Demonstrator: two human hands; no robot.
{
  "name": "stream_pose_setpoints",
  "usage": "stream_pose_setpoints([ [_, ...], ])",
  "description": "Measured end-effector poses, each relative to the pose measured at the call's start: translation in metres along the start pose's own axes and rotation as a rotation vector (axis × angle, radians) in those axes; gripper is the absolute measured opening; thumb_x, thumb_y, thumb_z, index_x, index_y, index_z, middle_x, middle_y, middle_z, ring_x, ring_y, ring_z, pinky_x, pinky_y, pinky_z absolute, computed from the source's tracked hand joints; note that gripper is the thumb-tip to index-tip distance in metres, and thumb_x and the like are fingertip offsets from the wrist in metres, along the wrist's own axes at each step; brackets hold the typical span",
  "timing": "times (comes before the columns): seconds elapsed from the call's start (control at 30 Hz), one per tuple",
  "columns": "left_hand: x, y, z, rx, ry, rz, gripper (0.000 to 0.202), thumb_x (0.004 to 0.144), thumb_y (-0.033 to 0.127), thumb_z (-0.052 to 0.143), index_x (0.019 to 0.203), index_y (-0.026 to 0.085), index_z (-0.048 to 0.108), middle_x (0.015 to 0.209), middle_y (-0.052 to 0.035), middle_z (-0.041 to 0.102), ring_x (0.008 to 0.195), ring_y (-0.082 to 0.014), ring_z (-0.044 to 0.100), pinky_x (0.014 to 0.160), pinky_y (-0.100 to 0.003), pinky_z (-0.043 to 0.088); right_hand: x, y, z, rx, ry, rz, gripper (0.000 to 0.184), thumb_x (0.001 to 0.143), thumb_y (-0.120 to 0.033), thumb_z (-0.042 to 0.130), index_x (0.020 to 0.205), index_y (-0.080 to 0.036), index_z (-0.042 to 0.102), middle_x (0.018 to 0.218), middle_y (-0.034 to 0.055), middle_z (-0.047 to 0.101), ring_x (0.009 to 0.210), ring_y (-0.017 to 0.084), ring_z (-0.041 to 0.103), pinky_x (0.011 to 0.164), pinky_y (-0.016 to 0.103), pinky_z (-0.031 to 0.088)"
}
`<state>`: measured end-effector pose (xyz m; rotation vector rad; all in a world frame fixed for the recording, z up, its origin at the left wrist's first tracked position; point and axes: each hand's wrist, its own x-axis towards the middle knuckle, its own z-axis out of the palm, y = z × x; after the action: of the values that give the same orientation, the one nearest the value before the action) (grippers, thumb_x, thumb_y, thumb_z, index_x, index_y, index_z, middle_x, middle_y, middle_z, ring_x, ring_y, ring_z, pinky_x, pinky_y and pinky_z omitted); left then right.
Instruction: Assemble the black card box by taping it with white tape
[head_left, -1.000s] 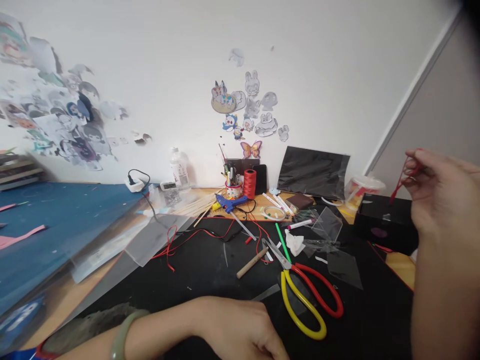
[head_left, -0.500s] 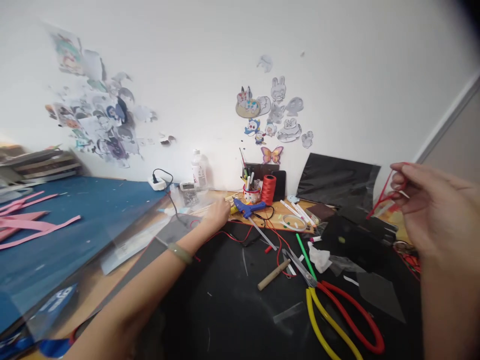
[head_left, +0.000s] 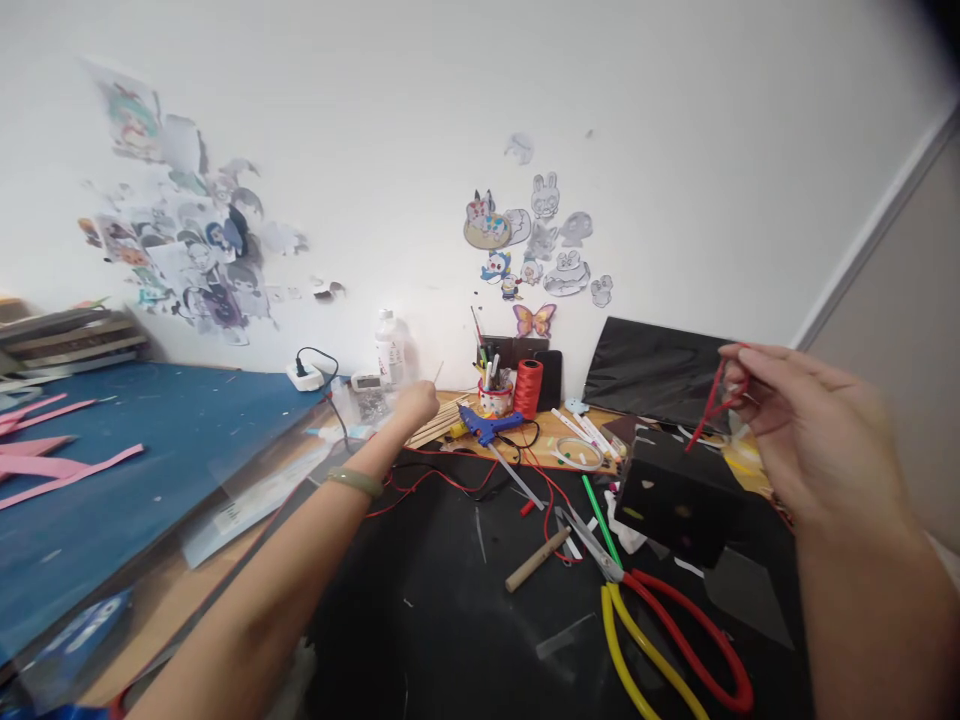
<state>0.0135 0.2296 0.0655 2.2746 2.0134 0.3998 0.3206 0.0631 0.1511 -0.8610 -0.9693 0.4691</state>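
Note:
My left hand (head_left: 416, 405) reaches far across the desk and is closed on a thin wooden stick (head_left: 438, 372), lifted just above a pile of similar sticks (head_left: 439, 428). A green bangle (head_left: 354, 482) sits on that wrist. My right hand (head_left: 806, 430) is raised at the right, its fingers pinched on a red string (head_left: 709, 405). A black box (head_left: 679, 495) hangs below that string, above the black mat.
A blue glue gun (head_left: 487, 425), red thread spool (head_left: 527, 388), pen cup (head_left: 492, 395), bottle (head_left: 389, 352), red wires (head_left: 442, 478), a wooden dowel (head_left: 537, 560) and red-and-yellow scissors (head_left: 660, 640) lie on the black mat (head_left: 450, 620). A blue cutting mat (head_left: 112, 460) is at left.
My left hand went from the near edge out to the stick pile and lifted one stick. My right hand moved left with the red string, and the black box rose off the desk.

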Motion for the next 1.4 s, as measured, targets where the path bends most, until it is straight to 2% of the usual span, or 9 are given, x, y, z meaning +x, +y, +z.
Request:
stream_pose_setpoints([
  [0.17,-0.040,0.022,-0.031,-0.527,-0.052,0.112,0.027,0.087,0.030,0.049,0.110,0.014,0.051,0.104,-0.0067,0.058,0.083,-0.0155,0.059,0.070,-0.033,0.052,-0.001,-0.001,0.000,0.035,-0.062,0.029,0.006,0.068,-0.018,0.068,0.073,-0.015,0.070,0.065,-0.0009,0.058,0.058,0.006,0.051,0.049,0.015,0.042],
  [0.27,-0.080,0.042,-0.034,-0.772,-0.120,0.242,0.020,0.089,0.025,0.038,0.095,0.014,0.054,0.079,0.0008,0.057,0.056,-0.0057,0.052,0.055,-0.019,0.045,-0.004,0.001,0.003,0.059,-0.123,0.073,0.007,0.070,-0.022,0.067,0.074,-0.016,0.070,0.064,-0.0018,0.057,0.059,0.006,0.051,0.052,0.015,0.044],
  [0.37,-0.112,0.058,-0.034,-0.938,-0.202,0.329,0.026,0.085,0.037,0.043,0.079,0.014,0.054,0.062,0.0044,0.049,0.045,-0.0036,0.039,0.043,-0.016,0.033,-0.008,0.005,0.009,0.092,-0.207,0.138,0.009,0.071,-0.025,0.066,0.075,-0.018,0.070,0.065,-0.0026,0.056,0.059,0.005,0.050,0.052,0.015,0.044],
  [0.57,-0.133,0.069,-0.039,-1.155,-0.279,0.354,0.028,0.080,0.041,0.052,0.074,0.014,0.054,0.061,0.0052,0.048,0.043,-0.0030,0.035,0.042,-0.016,0.028,-0.024,0.005,0.023,0.079,-0.349,0.221,0.016,0.071,-0.029,0.068,0.082,-0.019,0.071,0.068,-0.0012,0.059,0.059,0.006,0.051,0.054,0.016,0.045],
  [0.8,-0.141,0.069,-0.050,-1.124,-0.273,0.350,0.021,0.078,0.035,0.056,0.080,0.015,0.057,0.053,0.0068,0.046,0.043,-0.0044,0.041,0.044,-0.017,0.033,-0.041,0.002,0.040,-0.016,-0.439,0.254,0.022,0.064,-0.029,0.073,0.084,-0.020,0.070,0.074,-0.0002,0.065,0.059,0.009,0.054,0.058,0.023,0.047],
  [0.97,-0.143,0.083,-0.061,-1.171,-0.245,0.407,0.026,0.074,0.032,0.060,0.094,0.016,0.053,0.079,0.0022,0.055,0.048,-0.0032,0.047,0.045,-0.017,0.037,-0.052,0.009,0.052,-0.091,-0.538,0.281,0.020,0.063,-0.030,0.074,0.080,-0.021,0.070,0.079,0.0008,0.069,0.066,0.012,0.060,0.062,0.024,0.048],
  [1.2,-0.141,0.098,-0.062,-1.111,-0.061,0.539,0.034,0.078,0.023,0.055,0.112,0.017,0.051,0.083,0.0000,0.057,0.050,-0.0045,0.045,0.047,-0.018,0.039,-0.058,0.004,0.058,-0.187,-0.613,0.270,0.023,0.062,-0.030,0.075,0.082,-0.021,0.067,0.083,0.0007,0.071,0.079,0.015,0.065,0.075,0.028,0.051],
  [1.33,-0.139,0.096,-0.059,-0.893,0.134,0.605,0.030,0.084,0.023,0.050,0.113,0.021,0.058,0.089,-0.0027,0.062,0.071,-0.0115,0.053,0.066,-0.024,0.043,-0.056,0.005,0.057,-0.238,-0.649,0.186,0.025,0.063,-0.030,0.073,0.084,-0.020,0.065,0.083,0.0021,0.070,0.080,0.017,0.065,0.079,0.032,0.050],
  [1.4,-0.138,0.095,-0.059,-0.835,0.180,0.626,0.033,0.085,0.022,0.048,0.116,0.023,0.057,0.094,-0.0041,0.062,0.081,-0.0147,0.054,0.073,-0.027,0.043,-0.057,0.006,0.057,-0.272,-0.664,0.162,0.028,0.065,-0.032,0.072,0.089,-0.020,0.062,0.080,0.0019,0.069,0.078,0.018,0.065,0.077,0.033,0.051],
])
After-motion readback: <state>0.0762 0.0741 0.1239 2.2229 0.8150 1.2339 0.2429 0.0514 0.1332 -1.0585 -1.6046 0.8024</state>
